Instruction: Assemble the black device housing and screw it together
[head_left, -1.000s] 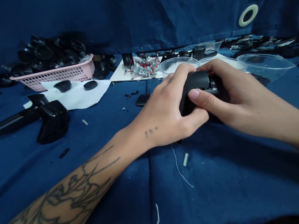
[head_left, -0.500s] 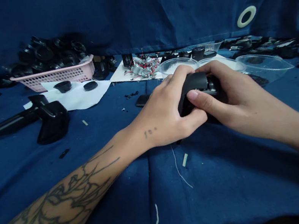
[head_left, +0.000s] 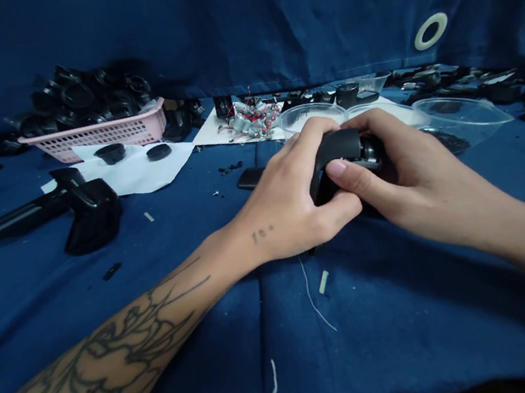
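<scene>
Both my hands grip a black plastic housing (head_left: 338, 150) above the blue cloth, with metal inner parts showing at its right end. My left hand (head_left: 288, 202) wraps over it from the near left, fingers curling around its top. My right hand (head_left: 406, 174) holds it from the right, the thumb pressed on its near side. The underside of the housing is hidden by my fingers. A flat black piece (head_left: 252, 178) lies just beyond my left hand.
Transparent plastic bowls (head_left: 462, 117) stand behind my right hand. Further back are tiny motors with red wires (head_left: 249, 119) on white paper. To the left are a pink basket (head_left: 129, 133) heaped with black parts, black handle-shaped pieces (head_left: 93, 215), and round caps on paper.
The housing and both hands have shifted slightly left, and the grip looks the same. The background has moved only a little in the view.
</scene>
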Demonstrator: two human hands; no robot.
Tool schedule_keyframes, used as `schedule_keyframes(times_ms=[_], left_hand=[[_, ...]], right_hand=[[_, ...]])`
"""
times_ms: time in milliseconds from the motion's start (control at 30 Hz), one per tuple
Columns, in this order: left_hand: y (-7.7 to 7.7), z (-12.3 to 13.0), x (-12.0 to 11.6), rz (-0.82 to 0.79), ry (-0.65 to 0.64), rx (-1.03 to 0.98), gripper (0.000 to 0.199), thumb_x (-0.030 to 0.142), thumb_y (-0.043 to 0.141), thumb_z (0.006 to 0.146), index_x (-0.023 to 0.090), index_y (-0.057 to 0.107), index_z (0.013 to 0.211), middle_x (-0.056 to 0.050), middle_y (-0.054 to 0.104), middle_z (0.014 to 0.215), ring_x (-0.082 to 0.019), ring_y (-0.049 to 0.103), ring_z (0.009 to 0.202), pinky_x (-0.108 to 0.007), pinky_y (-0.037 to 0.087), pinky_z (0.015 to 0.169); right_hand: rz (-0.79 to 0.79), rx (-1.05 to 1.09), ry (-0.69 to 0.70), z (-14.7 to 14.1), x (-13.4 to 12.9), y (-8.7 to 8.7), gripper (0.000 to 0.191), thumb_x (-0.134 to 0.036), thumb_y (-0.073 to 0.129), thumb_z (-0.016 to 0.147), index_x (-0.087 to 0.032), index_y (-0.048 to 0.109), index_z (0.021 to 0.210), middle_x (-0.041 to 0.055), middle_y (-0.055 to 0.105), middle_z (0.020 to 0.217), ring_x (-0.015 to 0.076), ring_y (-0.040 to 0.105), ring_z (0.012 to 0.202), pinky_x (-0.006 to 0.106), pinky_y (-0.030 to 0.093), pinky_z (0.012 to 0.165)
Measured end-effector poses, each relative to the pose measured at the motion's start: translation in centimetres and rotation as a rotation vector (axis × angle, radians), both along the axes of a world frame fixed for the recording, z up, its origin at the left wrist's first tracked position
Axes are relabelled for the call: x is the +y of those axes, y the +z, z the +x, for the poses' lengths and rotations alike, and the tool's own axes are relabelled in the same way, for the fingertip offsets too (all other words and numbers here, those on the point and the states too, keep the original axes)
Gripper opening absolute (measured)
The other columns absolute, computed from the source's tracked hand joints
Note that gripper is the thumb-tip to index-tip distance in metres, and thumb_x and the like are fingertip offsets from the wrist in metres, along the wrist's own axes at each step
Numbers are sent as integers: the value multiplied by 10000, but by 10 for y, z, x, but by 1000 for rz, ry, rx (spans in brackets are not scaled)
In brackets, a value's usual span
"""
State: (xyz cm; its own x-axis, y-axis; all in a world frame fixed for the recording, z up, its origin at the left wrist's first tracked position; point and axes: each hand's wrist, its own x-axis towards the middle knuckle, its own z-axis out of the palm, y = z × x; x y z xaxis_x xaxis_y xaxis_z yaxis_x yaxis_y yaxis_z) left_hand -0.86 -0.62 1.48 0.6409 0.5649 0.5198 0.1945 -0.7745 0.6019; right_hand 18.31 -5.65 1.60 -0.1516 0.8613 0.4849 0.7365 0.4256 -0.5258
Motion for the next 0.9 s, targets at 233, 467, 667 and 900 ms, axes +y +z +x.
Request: schedule_keyframes(times_ms=[233,467,667,900], left_hand=[[-7,1,-2,-112,-55,-158,549,164,665,849,206,483,1365,-95,626,1311,-291,641,1129,-426,492,982],[-9,2,7,-732,-261,-362,704,115,705,731,295,478,1372,-34,642,1154,-225,647,872,-416,516,835],[-5,-5,25,-1033,-265,-430,665,94,779,734,218,571,1354,-70,689,1131,-245,692,960,-400,504,911],[-2,-12,37,-1072,-185,-521,673,13,663,652,173,627,1305,-77,735,1002,-253,690,912,-409,531,846]], right_hand=[[-37,202,162,-5,-1,-6,524,-492,652,1028,-200,530,1446,77,661,1206,236,650,1038,317,560,796],[-238,482,301,-2,5,-11,503,-420,647,1047,-235,460,1476,69,630,1227,213,648,1037,341,586,887],[-430,844,393,2,19,-8,370,-246,742,965,-219,578,1295,52,649,1151,187,682,960,344,625,880],[-497,1026,481,8,24,-3,375,-129,736,940,-213,610,1283,42,647,1097,180,676,1010,339,619,923]])
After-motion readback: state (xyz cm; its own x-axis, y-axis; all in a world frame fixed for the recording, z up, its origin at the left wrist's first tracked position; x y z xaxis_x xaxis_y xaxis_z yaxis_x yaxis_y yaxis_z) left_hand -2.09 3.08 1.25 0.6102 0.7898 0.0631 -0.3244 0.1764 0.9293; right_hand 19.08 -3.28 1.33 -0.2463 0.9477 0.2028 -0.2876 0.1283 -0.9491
